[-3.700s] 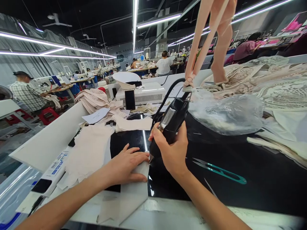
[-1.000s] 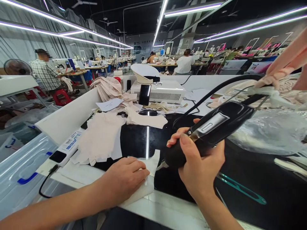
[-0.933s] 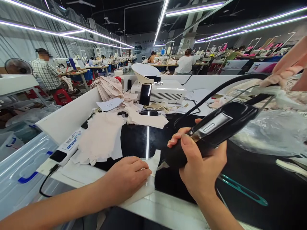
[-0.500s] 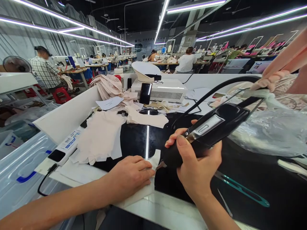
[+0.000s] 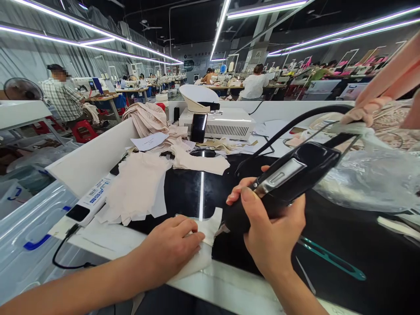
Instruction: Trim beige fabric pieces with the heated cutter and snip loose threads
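Note:
My right hand is wrapped round a black corded hand tool, its tip down at the edge of a small pale fabric piece on the glossy black tabletop. My left hand lies flat on that fabric piece, fingers stretched out, pressing it to the table near the front edge. The tool's black cable arcs up and to the right.
A stack of cut pale fabric pieces lies at left, beside a white device with a cable. Green thread snips lie at right, a clear plastic bag behind. A white machine stands at the back. Other people work at distant tables.
The tool's tip has crept a little along the fabric edge, and my left hand has shifted slightly back toward me. The view has turned left since the oldest frame.

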Motion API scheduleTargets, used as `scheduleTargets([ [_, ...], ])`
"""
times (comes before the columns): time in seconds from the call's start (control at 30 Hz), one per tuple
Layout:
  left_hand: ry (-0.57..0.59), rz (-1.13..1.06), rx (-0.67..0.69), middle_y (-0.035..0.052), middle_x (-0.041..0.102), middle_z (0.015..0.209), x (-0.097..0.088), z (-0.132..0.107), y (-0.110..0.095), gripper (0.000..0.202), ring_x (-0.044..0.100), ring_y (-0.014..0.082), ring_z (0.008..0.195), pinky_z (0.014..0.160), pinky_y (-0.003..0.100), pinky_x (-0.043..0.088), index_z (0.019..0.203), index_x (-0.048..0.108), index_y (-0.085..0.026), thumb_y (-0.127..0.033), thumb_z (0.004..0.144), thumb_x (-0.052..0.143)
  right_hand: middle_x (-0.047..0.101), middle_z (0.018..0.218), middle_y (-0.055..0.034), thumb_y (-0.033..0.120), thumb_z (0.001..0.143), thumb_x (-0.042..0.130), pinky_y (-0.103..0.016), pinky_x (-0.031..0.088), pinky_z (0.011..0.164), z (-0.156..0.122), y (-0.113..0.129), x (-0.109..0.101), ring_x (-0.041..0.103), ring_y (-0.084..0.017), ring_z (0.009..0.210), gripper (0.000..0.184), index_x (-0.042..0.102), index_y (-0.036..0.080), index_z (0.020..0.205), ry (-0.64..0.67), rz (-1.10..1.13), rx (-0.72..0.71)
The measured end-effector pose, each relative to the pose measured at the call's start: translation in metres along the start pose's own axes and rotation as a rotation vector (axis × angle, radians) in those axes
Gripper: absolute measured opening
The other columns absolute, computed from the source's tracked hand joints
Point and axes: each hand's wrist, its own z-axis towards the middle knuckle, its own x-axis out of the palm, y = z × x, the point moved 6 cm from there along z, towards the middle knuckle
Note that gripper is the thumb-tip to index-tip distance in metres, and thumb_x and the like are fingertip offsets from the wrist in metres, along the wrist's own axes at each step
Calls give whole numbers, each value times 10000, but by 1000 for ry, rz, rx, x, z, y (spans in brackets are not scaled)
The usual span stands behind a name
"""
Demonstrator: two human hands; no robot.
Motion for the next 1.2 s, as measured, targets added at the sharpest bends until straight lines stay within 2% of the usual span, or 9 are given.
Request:
scheduleTargets([
  [0.1, 63, -7, -35, 57, 695, 985, 2, -8, 0, 186, 680, 214, 854, 810, 360, 627, 1144, 668, -166, -126, 1069, 503, 713, 788, 75, 309, 825, 853, -307, 588, 567, 0, 4, -1, 652, -141, 570, 310, 586, 276, 979, 20, -7, 5],
  [0.2, 69, -48, -18, 89, 728, 1114, 1, -9, 8, 236, 718, 217, 1003, 922, 354, 629, 1217, 667, -158, -86, 1051, 515, 711, 786, 75, 334, 820, 864, -310, 577, 566, 6, 9, -4, 645, -144, 567, 327, 581, 277, 974, -2, -3, -17],
  [0.3, 85, -118, 77, 102, 747, 1242, 0, -6, 23, 294, 718, 207, 1161, 1052, 339, 591, 1247, 677, -152, -29, 1024, 530, 704, 772, 73, 367, 802, 887, -315, 575, 568, 12, 9, -9, 649, -153, 577, 361, 578, 273, 964, -43, -5, -20],
  [0.4, 105, -145, 171, 109, 751, 1302, -2, 0, 37, 376, 712, 210, 1228, 1122, 371, 557, 1258, 692, -160, 29, 984, 516, 699, 767, 72, 392, 788, 900, -315, 575, 569, 14, 7, -13, 647, -152, 578, 375, 591, 268, 963, -66, -30, -11],
  [0.5, 105, -157, 145, 113, 746, 1325, -4, 9, 44, 422, 724, 218, 1216, 1048, 341, 597, 1282, 695, -159, 42, 960, 512, 703, 773, 71, 409, 787, 903, -308, 570, 566, 12, 6, -15, 646, -149, 581, 388, 612, 270, 1003, -57, -45, 1],
  [0.6, 111, -159, 35, 95, 757, 1272, -2, 20, 46, 376, 747, 205, 1129, 940, 298, 628, 1248, 712, -163, 11, 990, 501, 707, 775, 65, 417, 782, 910, -311, 567, 562, 11, 6, -15, 653, -156, 582, 413, 622, 269, 1038, -47, -41, 2],
  [0.77, 76, -94, -86, 99, 752, 1184, 11, 36, 49, 245, 726, 228, 1103, 966, 357, 623, 1146, 724, -133, -41, 1026, 532, 721, 766, 55, 427, 768, 919, -329, 577, 568, 16, 1, -15, 654, -164, 554, 440, 622, 261, 1047, -59, -48, -18],
  [0.97, 75, -65, -70, 99, 741, 1108, 23, 35, 50, 181, 709, 224, 1080, 973, 365, 615, 1118, 711, -123, -54, 1030, 569, 715, 761, 49, 444, 730, 943, -336, 582, 559, 17, -3, -20, 659, -176, 567, 489, 638, 266, 1069, -71, -70, 16],
  [1.2, 37, -89, -29, 109, 740, 1180, 18, 22, 46, 202, 703, 219, 1137, 992, 355, 624, 1191, 685, -135, -106, 1070, 525, 717, 787, 32, 369, 753, 937, -367, 629, 607, 1, 3, -31, 677, -196, 599, 489, 662, 305, 1152, -83, -95, 53],
])
